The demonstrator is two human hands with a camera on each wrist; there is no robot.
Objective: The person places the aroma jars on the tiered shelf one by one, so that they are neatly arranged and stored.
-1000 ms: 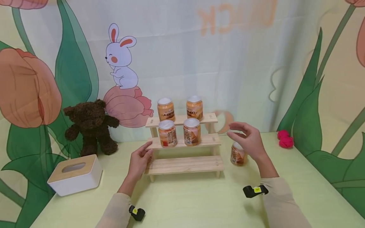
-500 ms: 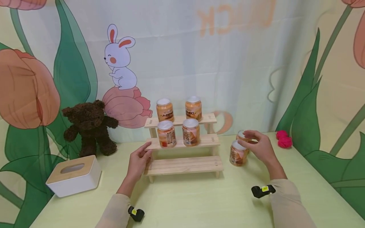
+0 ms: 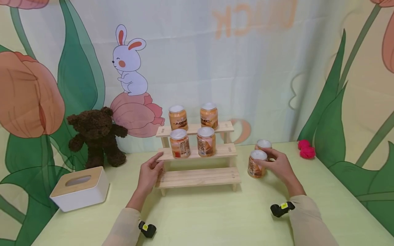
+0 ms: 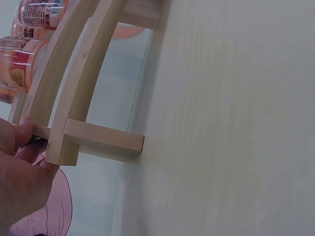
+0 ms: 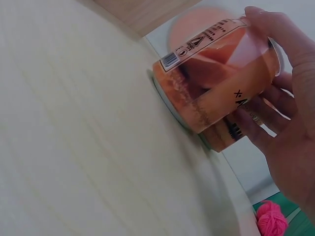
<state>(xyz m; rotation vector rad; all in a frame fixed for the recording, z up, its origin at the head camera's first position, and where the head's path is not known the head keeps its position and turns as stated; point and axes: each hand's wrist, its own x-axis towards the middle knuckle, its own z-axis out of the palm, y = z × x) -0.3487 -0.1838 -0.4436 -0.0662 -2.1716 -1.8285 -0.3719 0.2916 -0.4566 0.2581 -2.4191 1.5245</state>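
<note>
A three-tier wooden display stand (image 3: 197, 177) is in the middle of the head view. Two cans with orange labels stand on its top tier, and two more, including a can (image 3: 206, 141), on the middle one. My left hand (image 3: 148, 174) grips the stand's left end by the middle tier; in the left wrist view, thumb and fingers close around the wood. To the right of the stand, my right hand (image 3: 278, 167) holds the nearer can (image 3: 256, 168) between thumb and fingers, its base down at the table. Another can (image 3: 264, 144) is partly hidden behind it.
A brown teddy bear (image 3: 96, 136) sits at the back left, behind a white tissue box (image 3: 87, 194) with a wooden lid. Pink yarn balls (image 3: 306, 149) lie at the back right. A printed curtain (image 3: 261, 68) hangs along the table's back edge.
My right hand has moved right and down from above the nearer can, and its fingers have closed around that can. The left hand stays on the stand.
</note>
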